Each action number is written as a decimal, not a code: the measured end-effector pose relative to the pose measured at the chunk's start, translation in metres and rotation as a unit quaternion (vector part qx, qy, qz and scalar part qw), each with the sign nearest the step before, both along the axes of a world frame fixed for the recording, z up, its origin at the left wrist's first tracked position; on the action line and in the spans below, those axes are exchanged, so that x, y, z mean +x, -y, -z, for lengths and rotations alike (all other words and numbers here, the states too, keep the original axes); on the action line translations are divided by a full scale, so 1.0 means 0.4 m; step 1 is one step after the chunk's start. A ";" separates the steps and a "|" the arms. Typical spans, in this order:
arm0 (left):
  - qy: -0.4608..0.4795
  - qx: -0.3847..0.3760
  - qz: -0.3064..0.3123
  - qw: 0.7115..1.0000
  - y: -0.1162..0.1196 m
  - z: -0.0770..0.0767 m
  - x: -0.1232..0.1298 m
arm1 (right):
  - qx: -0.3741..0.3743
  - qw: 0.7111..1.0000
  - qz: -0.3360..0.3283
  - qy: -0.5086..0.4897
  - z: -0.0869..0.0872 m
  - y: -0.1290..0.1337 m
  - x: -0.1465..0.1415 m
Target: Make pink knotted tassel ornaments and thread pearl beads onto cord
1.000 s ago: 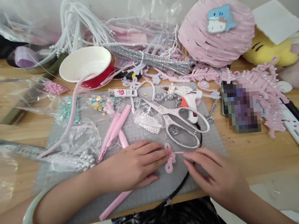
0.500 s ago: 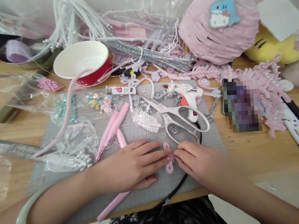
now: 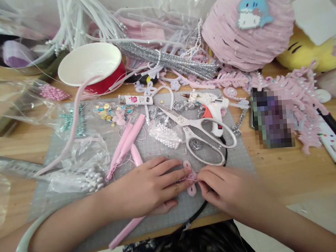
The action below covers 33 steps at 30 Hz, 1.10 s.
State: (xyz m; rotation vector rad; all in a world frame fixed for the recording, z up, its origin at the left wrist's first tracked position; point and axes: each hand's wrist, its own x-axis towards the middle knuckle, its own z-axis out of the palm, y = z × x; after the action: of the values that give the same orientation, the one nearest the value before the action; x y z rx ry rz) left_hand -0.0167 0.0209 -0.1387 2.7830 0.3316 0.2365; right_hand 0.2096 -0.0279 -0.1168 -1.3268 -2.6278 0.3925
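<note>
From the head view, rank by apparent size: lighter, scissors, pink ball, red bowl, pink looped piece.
1. Pink ball
2. Red bowl and scissors: too close to rank; bowl bulkier, scissors longer
3. Lighter and pink looped piece: unsure, left hand partly covers the piece

A fuzzy pink looped piece [image 3: 192,175] lies on the gray mat [image 3: 239,161], thin thread [image 3: 195,180] across its middle.
</note>
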 end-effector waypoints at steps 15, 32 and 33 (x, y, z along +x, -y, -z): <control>0.012 0.018 0.016 1.000 -0.005 0.005 -0.003 | 0.034 0.998 -0.049 0.015 0.013 0.012 0.014; -0.011 -0.046 -0.001 0.999 0.006 0.003 -0.001 | 0.035 0.998 -0.036 0.030 0.015 0.020 0.015; -0.014 -0.053 -0.004 0.998 0.005 0.002 -0.001 | 0.032 0.998 -0.034 0.029 0.016 0.020 0.016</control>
State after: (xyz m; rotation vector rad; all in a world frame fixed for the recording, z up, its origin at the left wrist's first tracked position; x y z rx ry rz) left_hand -0.0171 0.0188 -0.1397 2.6823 0.3517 0.1774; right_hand 0.2159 -0.0360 -0.1230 -1.2500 -2.7145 0.2814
